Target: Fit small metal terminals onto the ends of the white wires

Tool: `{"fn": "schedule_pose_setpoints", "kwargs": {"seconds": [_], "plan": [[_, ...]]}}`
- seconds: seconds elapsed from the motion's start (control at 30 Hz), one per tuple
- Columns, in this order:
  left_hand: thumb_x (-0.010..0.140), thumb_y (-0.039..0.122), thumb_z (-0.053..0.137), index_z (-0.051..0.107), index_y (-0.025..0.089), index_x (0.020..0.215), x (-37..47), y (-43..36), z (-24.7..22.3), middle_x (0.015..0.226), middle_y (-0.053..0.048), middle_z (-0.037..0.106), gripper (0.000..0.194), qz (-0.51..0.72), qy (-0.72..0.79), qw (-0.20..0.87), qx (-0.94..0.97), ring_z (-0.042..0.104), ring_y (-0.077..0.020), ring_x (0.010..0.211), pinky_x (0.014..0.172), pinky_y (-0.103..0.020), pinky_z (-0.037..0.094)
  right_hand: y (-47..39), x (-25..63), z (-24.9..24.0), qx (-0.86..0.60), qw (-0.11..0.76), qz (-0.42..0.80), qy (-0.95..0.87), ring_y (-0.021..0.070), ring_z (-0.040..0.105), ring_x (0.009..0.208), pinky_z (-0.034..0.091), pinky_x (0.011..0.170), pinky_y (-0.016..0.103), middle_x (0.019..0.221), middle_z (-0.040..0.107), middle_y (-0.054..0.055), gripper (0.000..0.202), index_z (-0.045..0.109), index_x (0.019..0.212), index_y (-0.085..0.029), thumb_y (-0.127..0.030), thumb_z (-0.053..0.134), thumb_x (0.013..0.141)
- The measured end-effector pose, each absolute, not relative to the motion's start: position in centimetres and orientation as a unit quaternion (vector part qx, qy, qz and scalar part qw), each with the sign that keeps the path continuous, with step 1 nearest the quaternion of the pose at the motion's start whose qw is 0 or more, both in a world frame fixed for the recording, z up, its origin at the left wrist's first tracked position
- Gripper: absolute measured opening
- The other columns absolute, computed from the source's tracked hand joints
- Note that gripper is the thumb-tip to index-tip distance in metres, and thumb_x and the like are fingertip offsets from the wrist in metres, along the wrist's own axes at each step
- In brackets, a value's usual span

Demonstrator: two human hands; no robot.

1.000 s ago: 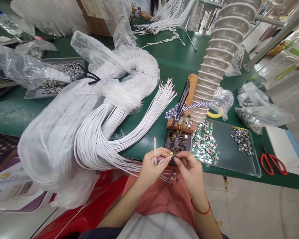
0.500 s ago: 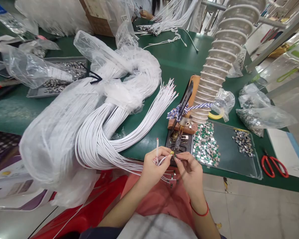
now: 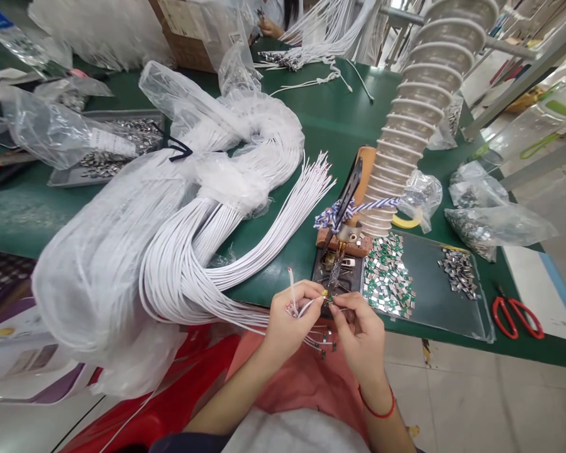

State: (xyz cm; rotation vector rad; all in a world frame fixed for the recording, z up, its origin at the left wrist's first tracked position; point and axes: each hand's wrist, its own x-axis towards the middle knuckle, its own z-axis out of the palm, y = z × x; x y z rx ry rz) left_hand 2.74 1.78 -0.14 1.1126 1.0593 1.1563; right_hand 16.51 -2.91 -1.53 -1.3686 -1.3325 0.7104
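Note:
My left hand (image 3: 287, 318) is closed on white cables (image 3: 305, 307), with one cut end sticking up above the knuckles. My right hand (image 3: 358, 330) pinches close beside it, fingertips almost touching the left ones. A tiny green and silver piece shows between the fingertips, too small to make out fully. Just above both hands, the tip of a clamped soldering iron (image 3: 337, 261) points down at them. Below the fingers hang several cable ends with small green connector boards (image 3: 324, 346).
A large bundle of white cables (image 3: 183, 251), partly in plastic, lies left. Right of the iron, a tray (image 3: 446, 318) holds loose connector boards (image 3: 389, 274) and metal shells (image 3: 458, 272). A ribbed hose (image 3: 412, 119) rises behind. Red-handled scissors (image 3: 516, 314) lie right. Another person's hand (image 3: 270, 28) is at the back.
The upright cable end over my left hand has tipped slightly left. Both hands stay together under the iron tip, and the view has shifted a little.

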Motion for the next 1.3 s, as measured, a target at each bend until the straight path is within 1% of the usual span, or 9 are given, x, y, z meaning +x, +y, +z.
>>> {"fn": "schedule_pose_setpoints", "kwargs": {"seconds": [0.17, 0.33, 0.43, 0.5, 0.63, 0.73, 0.9, 1.2, 1.3], "plan": [[0.077, 0.012, 0.066, 0.067, 0.016, 0.065, 2.6, 1.6, -0.5, 0.078, -0.008, 0.073, 0.013, 0.49, 0.456, 0.531, 0.52, 0.067, -0.0161, 0.067, 0.057, -0.022, 0.05, -3.2, 16.4, -2.2, -0.594, 0.507, 0.326, -0.532, 0.0176, 0.065, 0.074, 0.051, 0.062, 0.027, 0.086, 0.07, 0.004, 0.007, 0.07, 0.094, -0.023, -0.019, 0.064, 0.093], [0.079, 0.011, 0.063, 0.065, 0.017, 0.066, 2.5, 1.4, -0.9, 0.077, -0.006, 0.074, 0.015, 0.487, 0.456, 0.49, 0.561, 0.067, -0.0158, 0.065, 0.058, -0.023, 0.05, -3.6, 16.6, -2.5, -0.604, 0.487, 0.37, -0.512, 0.0174, 0.064, 0.074, 0.051, 0.065, 0.027, 0.086, 0.069, 0.003, 0.006, 0.069, 0.097, -0.022, -0.023, 0.064, 0.094], [0.08, 0.011, 0.062, 0.064, 0.017, 0.066, 2.5, 1.5, -0.9, 0.078, -0.007, 0.074, 0.016, 0.488, 0.453, 0.465, 0.584, 0.069, -0.017, 0.068, 0.063, -0.025, 0.052, -3.4, 16.8, -2.1, -0.594, 0.505, 0.385, -0.493, 0.0165, 0.064, 0.075, 0.052, 0.067, 0.026, 0.085, 0.067, 0.002, 0.008, 0.066, 0.102, -0.023, -0.027, 0.062, 0.097], [0.08, 0.011, 0.061, 0.064, 0.017, 0.066, 2.4, 1.5, -0.9, 0.078, -0.007, 0.075, 0.016, 0.486, 0.451, 0.448, 0.599, 0.07, -0.0171, 0.067, 0.065, -0.026, 0.053, -3.2, 16.9, -1.7, -0.586, 0.529, 0.383, -0.479, 0.0158, 0.063, 0.075, 0.052, 0.069, 0.025, 0.084, 0.066, 0.001, 0.009, 0.064, 0.096, -0.024, -0.028, 0.057, 0.099], [0.081, 0.01, 0.059, 0.064, 0.017, 0.067, 2.4, 1.7, -0.9, 0.077, -0.006, 0.076, 0.017, 0.476, 0.45, 0.428, 0.622, 0.069, -0.0161, 0.066, 0.066, -0.026, 0.053, -2.7, 16.8, -1.3, -0.579, 0.535, 0.371, -0.491, 0.015, 0.059, 0.073, 0.049, 0.067, 0.024, 0.079, 0.061, -0.001, 0.014, 0.061, 0.084, -0.023, -0.026, 0.058, 0.098], [0.08, 0.01, 0.059, 0.065, 0.017, 0.067, 2.5, 1.8, -0.8, 0.078, -0.006, 0.076, 0.017, 0.467, 0.447, 0.421, 0.636, 0.071, -0.0163, 0.068, 0.069, -0.026, 0.054, -2.5, 16.5, -1.4, -0.575, 0.536, 0.361, -0.501, 0.0157, 0.059, 0.076, 0.049, 0.069, 0.025, 0.082, 0.061, 0.0, 0.011, 0.061, 0.085, -0.022, -0.023, 0.061, 0.096], [0.081, 0.009, 0.059, 0.065, 0.017, 0.068, 2.4, 1.8, -0.6, 0.079, -0.006, 0.077, 0.017, 0.473, 0.447, 0.42, 0.633, 0.073, -0.0166, 0.071, 0.073, -0.027, 0.056, -2.4, 16.4, -1.9, -0.569, 0.544, 0.353, -0.505, 0.018, 0.062, 0.088, 0.051, 0.077, 0.029, 0.09, 0.064, 0.003, 0.013, 0.062, 0.085, -0.023, -0.021, 0.06, 0.098], [0.083, 0.01, 0.059, 0.064, 0.018, 0.069, 2.6, 1.9, -0.2, 0.078, -0.006, 0.076, 0.017, 0.49, 0.438, 0.4, 0.638, 0.071, -0.0158, 0.068, 0.065, -0.024, 0.055, -2.4, 16.4, -1.9, -0.561, 0.55, 0.348, -0.512, 0.0181, 0.062, 0.091, 0.051, 0.079, 0.03, 0.094, 0.064, 0.003, 0.012, 0.063, 0.087, -0.024, -0.019, 0.061, 0.098], [0.083, 0.01, 0.059, 0.064, 0.018, 0.069, 2.6, 1.8, -0.1, 0.078, -0.006, 0.076, 0.017, 0.486, 0.445, 0.392, 0.642, 0.071, -0.0162, 0.068, 0.065, -0.025, 0.055, -2.4, 16.4, -1.8, -0.56, 0.551, 0.342, -0.515, 0.0186, 0.062, 0.091, 0.051, 0.079, 0.031, 0.094, 0.065, 0.003, 0.012, 0.063, 0.086, -0.024, -0.018, 0.061, 0.097]]}}
